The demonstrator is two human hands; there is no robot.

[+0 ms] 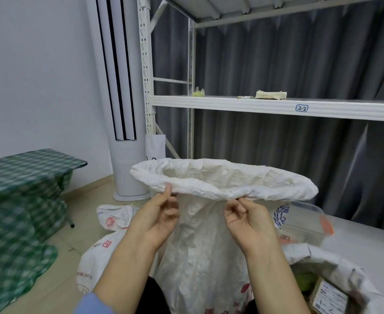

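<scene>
We hold a white woven sack (200, 250) upright in front of us, hanging between our two hands above the tiled floor (57, 268). Its mouth is turned outward into a thick rolled rim (265, 189), which stands open in a wide oval. Our left hand (157, 217) pinches the near edge of that rim, the thumb (167, 191) pressed toward the curled fingers with the fabric clamped between them. Our right hand (248, 222) does the same further along the near edge, its fingertips (234, 206) closed on a fold of the roll. Looking into the mouth, we see only the creased, pale inner wall; we cannot tell what lies lower down. Red print shows low on the sack's outside.

At lower right a second sack (327, 264) gapes open just beside the one we hold. In it sit a cardboard box (329, 298) with a white label and something yellow-green (304, 281), too blurred to name. Behind it a clear plastic tub (304, 219) with an orange latch rests on a low white board (367, 241); we cannot make out its contents.

A crumpled printed sack (116, 216) lies on the floor at left, and another printed sack (96, 257) lies nearer to us. On the rack shelf (231, 105) marked 2-2, a stack of papers (270, 95) and a small yellow bundle (198, 93) lie well apart.
</scene>
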